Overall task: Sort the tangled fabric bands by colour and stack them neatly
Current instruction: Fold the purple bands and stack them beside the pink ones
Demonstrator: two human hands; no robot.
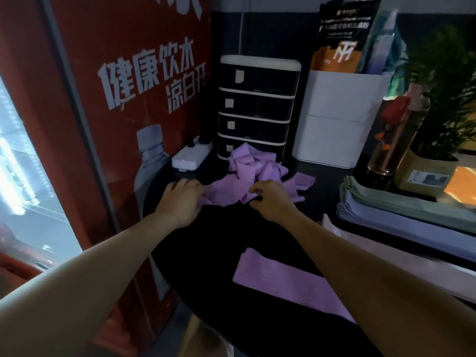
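Observation:
A tangled heap of purple fabric bands (253, 167) lies on the black table (231, 228), in front of a small drawer unit. My left hand (180, 199) grips the left end of a purple band (226, 191) at the heap's near edge. My right hand (270, 199) pinches the same band's right end. Closer to me, a flat stack of purple bands (273, 276) lies on the table, partly hidden by my right forearm. A stack of pale green and grey-blue bands (401, 210) rests at the right, with a pale pink band (365, 240) beside it.
A black drawer unit (257, 106) with white frame stands behind the heap. A white power strip (190, 155) lies to its left. A white box (337, 117), a bottle (394, 135) and a potted plant (443, 99) stand at the right. A red vending machine (116, 99) walls the left.

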